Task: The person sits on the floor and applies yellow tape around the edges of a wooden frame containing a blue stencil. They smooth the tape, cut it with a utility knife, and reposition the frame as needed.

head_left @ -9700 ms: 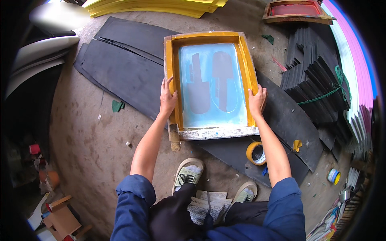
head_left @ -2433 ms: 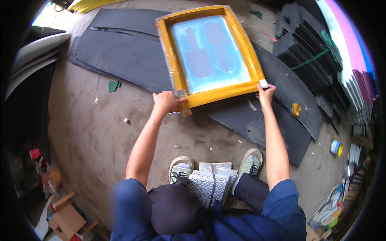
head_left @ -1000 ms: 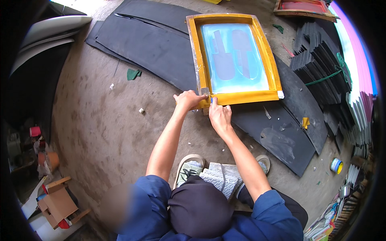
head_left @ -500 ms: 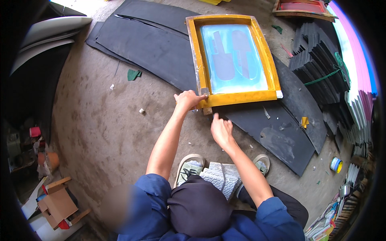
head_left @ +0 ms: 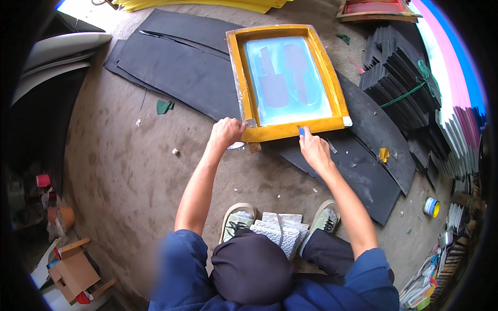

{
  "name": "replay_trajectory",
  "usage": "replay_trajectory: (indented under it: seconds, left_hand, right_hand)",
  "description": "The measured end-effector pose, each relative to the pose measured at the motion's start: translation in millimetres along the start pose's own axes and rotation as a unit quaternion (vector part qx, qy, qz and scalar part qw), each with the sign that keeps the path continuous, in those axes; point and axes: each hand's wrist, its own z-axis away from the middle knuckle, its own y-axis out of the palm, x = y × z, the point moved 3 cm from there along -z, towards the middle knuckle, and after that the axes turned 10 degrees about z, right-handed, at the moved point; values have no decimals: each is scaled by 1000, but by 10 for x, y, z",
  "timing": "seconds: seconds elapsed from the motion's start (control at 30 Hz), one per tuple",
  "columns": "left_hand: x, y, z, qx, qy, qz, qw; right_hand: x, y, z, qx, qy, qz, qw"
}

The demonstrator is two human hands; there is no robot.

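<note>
Pinching blue tool (head_left: 301, 132), right hand (head_left: 316, 149) (forearm slanting inward)

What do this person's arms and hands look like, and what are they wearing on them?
The left hand and right hand are without gloves, and no watch shows on either wrist. The forearms are bare. The left sleeve and right sleeve are plain dark blue cloth, pushed or rolled up toward the elbows.

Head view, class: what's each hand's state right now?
Left hand: fingers curled at near-left corner of yellow frame; grip cannot be told.
Right hand: closed, holding small blue object at frame's near edge.
</note>
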Motion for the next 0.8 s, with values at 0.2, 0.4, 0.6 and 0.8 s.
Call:
replay_trajectory:
  seconds: [0.2,0.4,0.6,0.8]
  left_hand:
    - [43,-215,90,37,29,-97,994]
    - [-466,-630,185,53,71,-10,996]
    - [-1459,183,82,144,299,108,937]
    - [-2120,1478,231,4,500,-10,866]
  right_hand:
    - [-393,-323,51,21,-37,34,998]
    - [-781,-642,214,97,-9,-5,995]
    - [-1384,-283,550,3,-39,-117,992]
    - [-1862,454,924,-37,186,-271,944]
